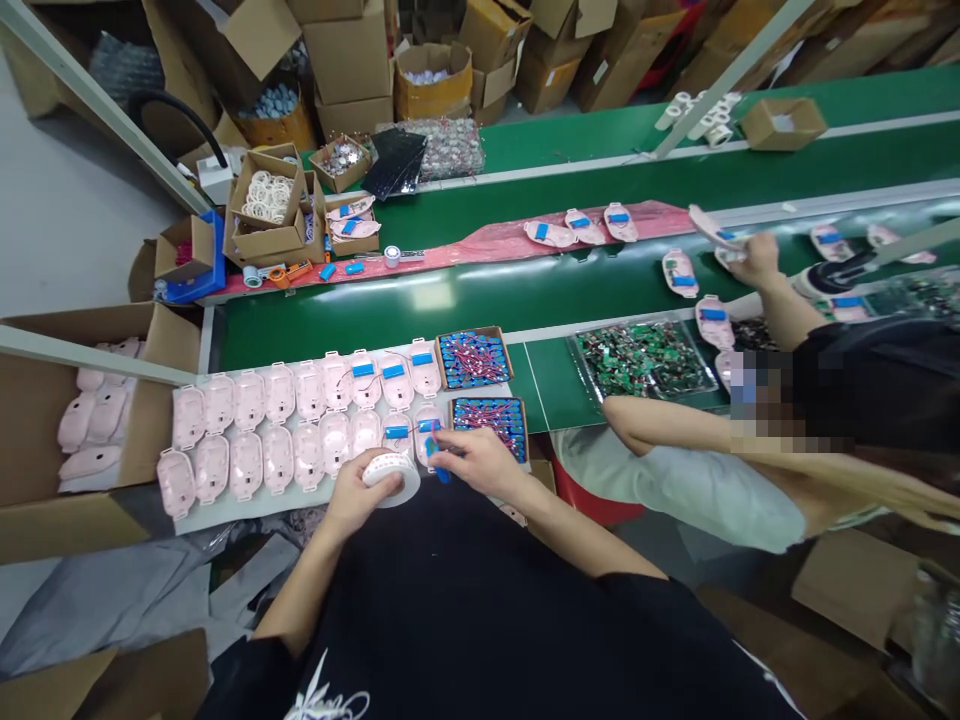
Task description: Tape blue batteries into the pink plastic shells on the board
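My left hand (354, 498) grips a roll of white tape (397, 482) close to my body, at the front edge of the bench. Beside it, my right hand (484, 465) pinches a blue battery (442, 474), partly hidden by the fingers. Two rows of pink plastic shells (248, 400) lie open on a white sheet just beyond my hands. A few shells at the right end have a blue battery (394, 371) with thin wires inside. Right of the shells stand two boxes packed with blue batteries and red wires, the nearer box (491, 425) by my right hand.
A carton of pink shells (94, 415) stands at left. Beyond runs a green conveyor belt (337, 315) with a pink strip and small boxes behind it. At right, a co-worker's hand (757, 262) holds a pink shell near a bag of green circuit boards (637, 360).
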`<action>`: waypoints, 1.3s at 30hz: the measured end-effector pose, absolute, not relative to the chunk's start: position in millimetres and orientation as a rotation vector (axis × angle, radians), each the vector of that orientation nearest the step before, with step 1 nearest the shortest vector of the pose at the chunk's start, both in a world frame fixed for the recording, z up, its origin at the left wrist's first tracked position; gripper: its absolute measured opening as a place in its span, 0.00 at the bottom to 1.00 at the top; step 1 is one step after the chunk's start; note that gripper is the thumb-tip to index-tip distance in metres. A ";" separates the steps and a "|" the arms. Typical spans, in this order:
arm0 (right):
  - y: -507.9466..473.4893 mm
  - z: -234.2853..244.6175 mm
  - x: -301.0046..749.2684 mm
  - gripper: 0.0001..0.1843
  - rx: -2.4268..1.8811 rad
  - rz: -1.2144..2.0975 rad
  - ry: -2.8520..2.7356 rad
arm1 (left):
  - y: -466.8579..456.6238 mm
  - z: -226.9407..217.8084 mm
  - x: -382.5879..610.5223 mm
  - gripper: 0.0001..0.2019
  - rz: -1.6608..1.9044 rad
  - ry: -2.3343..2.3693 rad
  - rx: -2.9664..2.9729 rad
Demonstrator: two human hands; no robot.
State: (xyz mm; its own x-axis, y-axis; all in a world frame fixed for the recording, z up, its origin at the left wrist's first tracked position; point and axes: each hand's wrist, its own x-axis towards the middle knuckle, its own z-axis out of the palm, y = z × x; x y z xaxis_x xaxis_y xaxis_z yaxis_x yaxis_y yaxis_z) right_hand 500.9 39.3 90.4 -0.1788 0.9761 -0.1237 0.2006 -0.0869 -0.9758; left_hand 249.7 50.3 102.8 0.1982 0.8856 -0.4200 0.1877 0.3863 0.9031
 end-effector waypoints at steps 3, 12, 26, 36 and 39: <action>43.1 92.0 486.5 0.21 -1.228 1.424 -1.570 | 54.8 107.2 246.1 0.16 0.637 1.266 1.159; 46.0 23.5 417.0 0.31 -1.099 1.643 -0.495 | 44.9 76.0 229.3 0.22 0.966 1.446 0.696; 134.0 -115.0 306.2 0.21 -1.879 1.208 -2.379 | 64.2 59.2 15.8 0.21 1.037 1.484 0.442; 144.2 -123.1 268.1 0.27 -2.031 1.156 -2.509 | 88.2 33.2 8.4 0.20 0.934 1.272 0.344; 136.4 -101.9 264.2 0.22 -1.987 1.192 -2.171 | 98.5 33.4 26.0 0.20 1.034 1.162 0.319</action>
State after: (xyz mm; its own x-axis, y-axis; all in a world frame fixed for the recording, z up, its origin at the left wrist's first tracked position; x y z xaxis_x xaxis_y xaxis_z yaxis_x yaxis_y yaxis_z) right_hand 264.2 136.4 -101.9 -0.2163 0.8428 -0.4929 0.8682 -0.0649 -0.4919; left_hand 26.0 98.5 33.4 0.0238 0.8006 -0.5987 -0.5020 0.5275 0.6854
